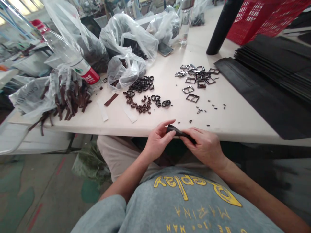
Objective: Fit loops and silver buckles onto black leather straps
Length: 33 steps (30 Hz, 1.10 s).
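Note:
A dark strap-like piece (179,132), twisted or folded, spans both hands at the table's front edge. My left hand (159,137) is closed on its left end with thumb and fingers. The other end is gripped by my right hand (205,142), whose fingers cover part of it. Just beyond lie tiny dark metal bits (190,121). Dark strap loops (160,101) and small brown loops (139,105) sit in a cluster to the left. Rectangular metal buckles (192,97) are heaped farther back on the right.
Brown strips (70,100) wrapped in plastic, a tilted bottle (85,69) and plastic bags (128,35) crowd the left. A phone (165,49), a glass bottle (185,26), a black cylinder (221,29) and a red basket (257,19) stand behind. Black sheets (272,97) are stacked right.

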### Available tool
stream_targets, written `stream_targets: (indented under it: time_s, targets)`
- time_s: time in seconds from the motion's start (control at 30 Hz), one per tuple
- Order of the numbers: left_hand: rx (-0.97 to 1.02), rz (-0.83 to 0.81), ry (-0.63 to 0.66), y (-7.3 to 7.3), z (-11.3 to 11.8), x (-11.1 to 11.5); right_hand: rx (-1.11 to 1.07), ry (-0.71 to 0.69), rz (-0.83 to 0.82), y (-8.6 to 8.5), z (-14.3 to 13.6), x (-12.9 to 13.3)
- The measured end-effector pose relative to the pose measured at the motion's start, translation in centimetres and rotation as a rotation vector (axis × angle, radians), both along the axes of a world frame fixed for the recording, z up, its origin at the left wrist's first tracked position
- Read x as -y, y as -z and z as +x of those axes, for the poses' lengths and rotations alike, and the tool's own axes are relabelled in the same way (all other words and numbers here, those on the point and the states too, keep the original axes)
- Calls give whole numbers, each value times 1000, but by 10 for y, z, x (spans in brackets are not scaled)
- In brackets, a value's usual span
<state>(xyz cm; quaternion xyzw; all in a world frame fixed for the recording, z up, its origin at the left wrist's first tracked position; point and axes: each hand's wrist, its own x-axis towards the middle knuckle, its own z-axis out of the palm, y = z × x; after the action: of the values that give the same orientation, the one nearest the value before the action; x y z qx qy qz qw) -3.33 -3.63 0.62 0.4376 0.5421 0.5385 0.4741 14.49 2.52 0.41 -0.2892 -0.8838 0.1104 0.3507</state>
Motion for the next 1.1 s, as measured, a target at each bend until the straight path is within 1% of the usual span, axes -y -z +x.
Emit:
stream_targets:
  time_s: [0.1, 0.13, 0.17, 0.2, 0.27, 0.37, 0.47, 0.57, 0.6, 0.63, 0.7, 0.73, 0.77, 0.8, 0.9, 0.97, 1.03, 1.1]
  targets:
    - [-471, 213, -3, -4, -8, -2, 46, 6, 59, -2, 3, -2]
    - [-587, 275, 1, -5, -9, -3, 64, 0, 80, -3, 3, -2]
    - [-662, 322, 16, -6, -10, -3, 80, -8, 95, -4, 4, -2]
    - [-694, 358, 36, -7, -9, -4, 90, -16, 105, -4, 4, -2]
    - [-674, 378, 77, -8, -7, -6, 91, -29, 110, -5, 3, -1]
    - [-576, 340, 88, -7, -1, -9, 73, -31, 101, -4, 2, 2]
    - [-463, 341, 57, -8, 2, -9, 55, -42, 94, -3, 3, 0]
    - [-361, 357, 11, -17, 0, -6, 63, 5, 101, -2, 13, -10]
    - [-329, 356, 34, -22, -2, -4, 70, 51, 106, -1, 18, -16]
    - [-298, 345, 91, -26, -5, -3, 74, 106, 109, -1, 24, -22]
    - [-255, 292, 266, -34, -11, -4, 73, 219, 94, 0, 36, -33]
    - [-256, 259, 332, -36, -15, -7, 67, 265, 80, 0, 42, -37]
    - [-282, 232, 353, -37, -19, -12, 60, 302, 64, 0, 46, -41]
    - [-332, 221, 322, -36, -23, -20, 51, 325, 48, 0, 49, -43]
    - [-599, 262, 95, -29, -35, -56, 10, 348, 20, 1, 50, -45]
    - [-807, 276, 14, -23, -42, -84, -2, 340, 10, 3, 48, -43]
    - [-975, 250, 12, -18, -48, -108, 1, 330, 0, 6, 46, -41]
    - [-1087, 203, 37, -14, -52, -125, 9, 331, -15, 8, 45, -41]
